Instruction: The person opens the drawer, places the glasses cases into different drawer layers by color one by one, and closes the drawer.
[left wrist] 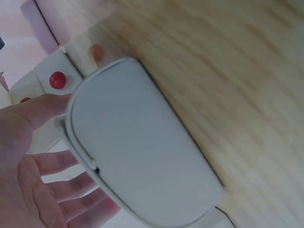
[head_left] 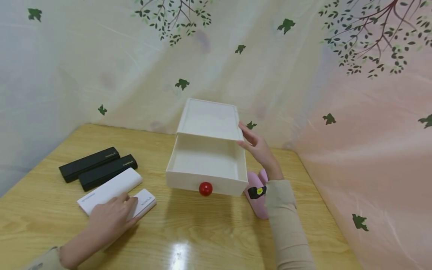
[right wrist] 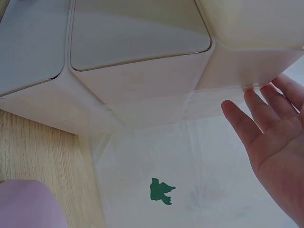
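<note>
My left hand (head_left: 109, 215) grips a white elongated case (head_left: 146, 200) with dark lettering, fingers over its far side and thumb at its near side. In the left wrist view the rounded flat end of the white case (left wrist: 142, 147) fills the middle. A second white case (head_left: 113, 185) lies just beyond that hand. Centrally stands a white drawer unit (head_left: 212, 118) with its top drawer (head_left: 189, 179) pulled out, bare inside, with a red knob (head_left: 205, 189). My right hand (head_left: 258, 148), fingers extended, touches the unit's right side near the top; the right wrist view shows its fingertips (right wrist: 232, 108).
Two black cases (head_left: 89, 163) (head_left: 108, 171) lie side by side at the left. Pink slippers (head_left: 258, 202) sit right of the drawer unit, partly behind the right forearm. A leaf-printed curtain (head_left: 135, 75) borders the wooden table (head_left: 202, 240).
</note>
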Demonstrator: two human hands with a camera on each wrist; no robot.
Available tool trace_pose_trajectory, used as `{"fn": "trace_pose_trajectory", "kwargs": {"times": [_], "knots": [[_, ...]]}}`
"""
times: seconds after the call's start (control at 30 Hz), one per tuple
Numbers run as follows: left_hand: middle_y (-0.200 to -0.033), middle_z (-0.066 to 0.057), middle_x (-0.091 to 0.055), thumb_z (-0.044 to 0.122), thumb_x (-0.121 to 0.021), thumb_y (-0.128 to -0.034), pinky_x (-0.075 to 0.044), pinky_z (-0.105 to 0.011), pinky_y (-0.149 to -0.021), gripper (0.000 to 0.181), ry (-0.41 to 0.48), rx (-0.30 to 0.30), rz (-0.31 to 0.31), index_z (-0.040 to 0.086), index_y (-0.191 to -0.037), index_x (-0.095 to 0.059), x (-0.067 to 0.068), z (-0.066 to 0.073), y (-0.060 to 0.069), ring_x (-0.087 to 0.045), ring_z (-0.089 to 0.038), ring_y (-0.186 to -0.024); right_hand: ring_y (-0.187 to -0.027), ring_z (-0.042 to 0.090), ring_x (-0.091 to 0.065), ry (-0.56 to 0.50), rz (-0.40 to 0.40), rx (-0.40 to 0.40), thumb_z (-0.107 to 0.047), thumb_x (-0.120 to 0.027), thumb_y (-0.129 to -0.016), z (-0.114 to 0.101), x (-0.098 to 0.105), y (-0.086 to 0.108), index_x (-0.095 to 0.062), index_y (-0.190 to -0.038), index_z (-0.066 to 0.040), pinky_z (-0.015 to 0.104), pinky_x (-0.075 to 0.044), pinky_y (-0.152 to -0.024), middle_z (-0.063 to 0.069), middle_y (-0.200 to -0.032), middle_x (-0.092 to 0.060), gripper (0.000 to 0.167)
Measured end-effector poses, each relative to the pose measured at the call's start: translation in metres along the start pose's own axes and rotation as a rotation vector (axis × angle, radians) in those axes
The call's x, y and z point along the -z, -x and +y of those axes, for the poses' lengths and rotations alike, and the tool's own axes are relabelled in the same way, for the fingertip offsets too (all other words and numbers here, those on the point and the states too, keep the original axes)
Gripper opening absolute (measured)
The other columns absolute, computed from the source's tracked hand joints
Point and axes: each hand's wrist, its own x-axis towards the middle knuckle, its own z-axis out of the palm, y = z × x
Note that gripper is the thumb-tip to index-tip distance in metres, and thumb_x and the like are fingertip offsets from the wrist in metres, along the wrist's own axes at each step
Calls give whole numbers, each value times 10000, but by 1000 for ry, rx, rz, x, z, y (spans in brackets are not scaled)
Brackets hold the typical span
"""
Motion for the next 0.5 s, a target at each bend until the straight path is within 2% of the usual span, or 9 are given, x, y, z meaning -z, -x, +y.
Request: {"fn": "trace_pose_trajectory", "kwargs": {"times": [0.27, 0.5], "knots": [[-989, -85, -628, 406, -819, -714, -423, -381, -450, 548, 33, 36, -122, 121, -1147, -640, -3, -6, 1, -625, -218, -758, -1477, 193, -274, -5, -2, 1, -229, -615, -958, -2, -1, 0, -346, -1508, -229, 463, -327, -1149, -79, -1597, -260, 612], [-981, -79, -626, 403, -849, -672, -446, -393, -469, 647, 61, 43, -150, 135, -1212, -613, -6, -10, 2, -625, -210, -778, -1470, 198, -292, -13, 9, -3, -265, -629, -949, -2, -2, 1, -357, -1502, -239, 477, -327, -1147, -85, -1595, -264, 617]]}}
